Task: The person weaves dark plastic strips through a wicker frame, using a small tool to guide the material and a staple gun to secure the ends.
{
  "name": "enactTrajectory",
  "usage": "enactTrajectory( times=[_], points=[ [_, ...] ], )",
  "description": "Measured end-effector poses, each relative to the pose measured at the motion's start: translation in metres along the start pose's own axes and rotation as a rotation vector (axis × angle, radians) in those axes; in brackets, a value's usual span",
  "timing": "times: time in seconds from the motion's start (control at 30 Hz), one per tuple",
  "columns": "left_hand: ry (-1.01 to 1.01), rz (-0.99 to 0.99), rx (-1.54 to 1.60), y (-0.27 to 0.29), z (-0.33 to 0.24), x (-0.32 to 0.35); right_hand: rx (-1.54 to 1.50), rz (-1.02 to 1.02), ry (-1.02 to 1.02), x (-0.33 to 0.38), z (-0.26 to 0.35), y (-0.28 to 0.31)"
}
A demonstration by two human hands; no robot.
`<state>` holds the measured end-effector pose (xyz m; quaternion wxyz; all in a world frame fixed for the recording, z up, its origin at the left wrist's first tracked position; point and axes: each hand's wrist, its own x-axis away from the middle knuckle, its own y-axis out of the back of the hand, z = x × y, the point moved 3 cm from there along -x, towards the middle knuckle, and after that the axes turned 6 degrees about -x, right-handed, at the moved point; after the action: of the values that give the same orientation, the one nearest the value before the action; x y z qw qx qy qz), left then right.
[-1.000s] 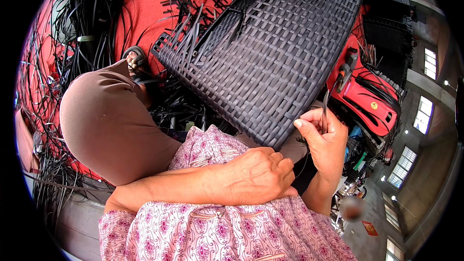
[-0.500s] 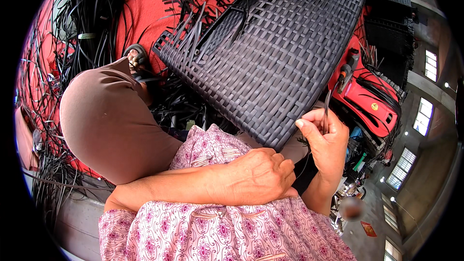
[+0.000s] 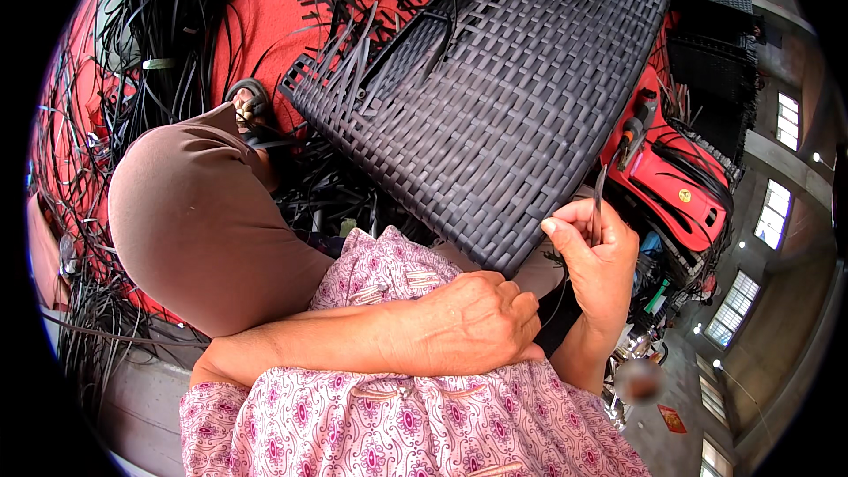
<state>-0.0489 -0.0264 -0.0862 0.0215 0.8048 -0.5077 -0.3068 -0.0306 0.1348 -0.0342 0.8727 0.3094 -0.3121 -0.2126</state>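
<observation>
A dark grey woven panel (image 3: 495, 124) of flat plastic strips slopes down toward me, its near corner beside my right hand. My right hand (image 3: 605, 252) is closed at that corner, thumb and forefinger together, with a flat black plastic strip (image 3: 598, 208) running up out of its fingers. My left forearm lies across my lap over a patterned pink shirt (image 3: 371, 424). At its end my left hand (image 3: 486, 318) is curled into a fist close to my right wrist. Whatever the left fingers may hold is hidden beneath them.
A bent knee in brown cloth (image 3: 203, 221) rises at the left. Loose black strips (image 3: 168, 18) hang and lie over red material (image 3: 274, 18). Beyond the panel's right edge, a hand tool (image 3: 632, 132) lies on a red plastic seat (image 3: 676, 185). Windows line the wall at far right.
</observation>
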Motion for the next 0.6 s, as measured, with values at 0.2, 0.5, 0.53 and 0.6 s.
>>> enactTrajectory(
  times=[0.2,0.5,0.53,0.6],
  points=[
    [-0.001,0.001,0.002,0.0013,0.0005,-0.0008,-0.018,-0.006,-0.003,-0.0002,-0.0008,-0.0003],
    [-0.004,-0.031,0.045,-0.0003,0.0017,-0.0005,-0.03,-0.004,-0.019,-0.0008,-0.0031,-0.0006],
    [-0.005,-0.026,0.041,-0.0008,0.0017,-0.0005,-0.029,-0.003,-0.013,-0.0011,-0.0037,-0.0002],
    [-0.004,-0.015,0.033,-0.0015,0.0015,0.0003,-0.025,-0.002,-0.001,-0.0013,-0.0039,-0.0003]
  ],
)
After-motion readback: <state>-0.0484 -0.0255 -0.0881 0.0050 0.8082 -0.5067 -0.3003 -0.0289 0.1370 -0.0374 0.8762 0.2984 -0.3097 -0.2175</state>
